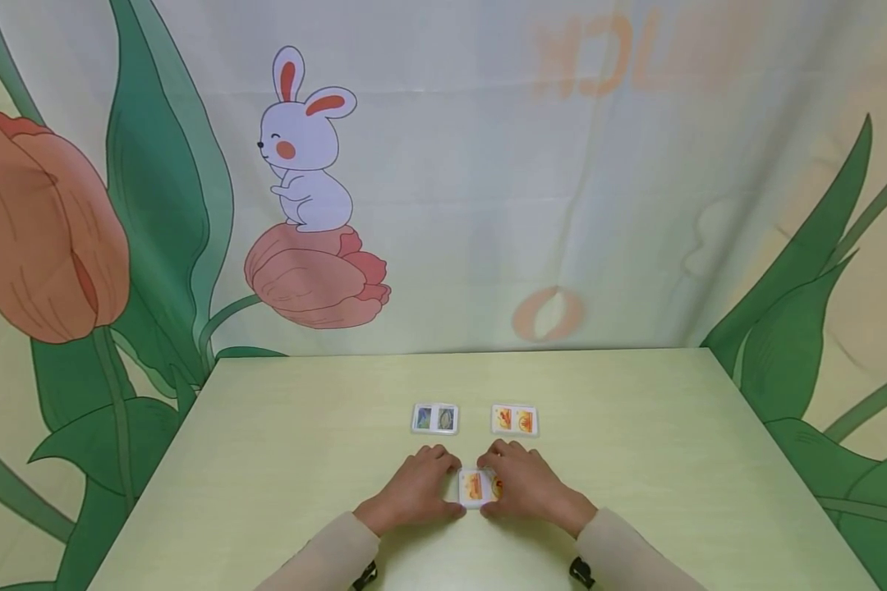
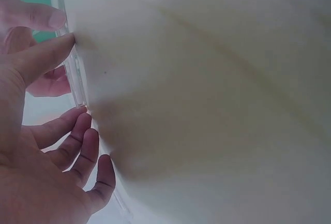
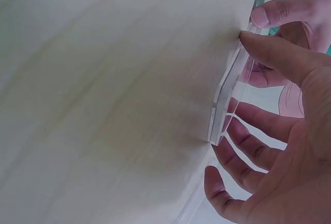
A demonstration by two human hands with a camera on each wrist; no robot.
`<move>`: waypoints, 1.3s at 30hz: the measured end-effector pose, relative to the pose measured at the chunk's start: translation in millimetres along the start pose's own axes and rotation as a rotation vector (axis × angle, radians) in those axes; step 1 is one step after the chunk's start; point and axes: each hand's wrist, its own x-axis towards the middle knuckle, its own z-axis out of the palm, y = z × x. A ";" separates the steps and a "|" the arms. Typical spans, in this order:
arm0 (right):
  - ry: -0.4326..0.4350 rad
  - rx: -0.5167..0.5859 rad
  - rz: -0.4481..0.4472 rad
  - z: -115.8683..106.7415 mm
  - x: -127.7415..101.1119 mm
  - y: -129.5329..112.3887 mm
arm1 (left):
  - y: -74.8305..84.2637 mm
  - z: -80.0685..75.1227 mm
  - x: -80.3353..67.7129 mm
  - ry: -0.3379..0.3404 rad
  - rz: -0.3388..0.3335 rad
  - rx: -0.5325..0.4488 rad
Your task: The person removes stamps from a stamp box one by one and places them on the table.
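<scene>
Faint mirrored orange lettering across the top of the backdrop cloth [image 1: 636, 57], seen through from the reverse side, too washed out to read for certain. Lower on the same cloth, a pale orange ring-shaped mark [image 1: 547, 313], perhaps a letter O. Only pictures, no legible words or numbers, on the card with grey-green images [image 1: 435, 418], the card with orange images [image 1: 514, 419] and the nearer card between the hands [image 1: 477, 486]. Nothing legible in either wrist view.
</scene>
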 end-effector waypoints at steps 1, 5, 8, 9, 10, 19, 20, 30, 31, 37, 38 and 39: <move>-0.002 -0.001 0.000 -0.1 0.4 0.0 | 0.1 -0.2 -0.1 -0.001 -0.001 -0.001; -0.008 0.007 0.001 -0.8 1.6 -0.1 | 0.6 -0.6 -0.5 -0.005 -0.007 -0.007; -0.007 0.014 -0.006 -0.5 2.3 0.7 | 1.2 -1.1 -0.7 -0.004 -0.008 -0.007; -0.006 0.017 -0.010 -0.3 2.4 1.2 | 1.4 -1.3 -0.8 -0.003 -0.009 -0.006; -0.005 0.019 -0.013 -0.2 2.4 1.4 | 1.6 -1.6 -0.8 -0.002 -0.010 -0.006; -0.005 0.037 -0.027 -1.1 2.8 2.3 | 1.6 -1.1 -1.1 0.003 -0.007 0.001; -0.005 0.038 -0.028 -0.8 2.9 2.6 | 1.6 -1.1 -1.1 0.002 -0.007 0.003; -0.005 0.046 -0.034 0.3 3.6 4.5 | 2.2 -0.6 0.0 -0.009 -0.022 0.016; -0.005 0.048 -0.036 0.0 3.6 4.6 | 2.2 -0.4 0.0 -0.009 -0.023 0.016; -0.001 0.059 -0.049 0.1 3.4 5.8 | 2.0 0.0 -0.4 -0.009 -0.027 0.006; 0.000 0.058 -0.050 0.4 3.4 6.1 | 2.0 0.0 -0.5 -0.008 -0.024 0.002; 0.000 0.058 -0.051 0.5 3.3 6.3 | 2.0 0.1 -0.6 -0.008 -0.023 -0.001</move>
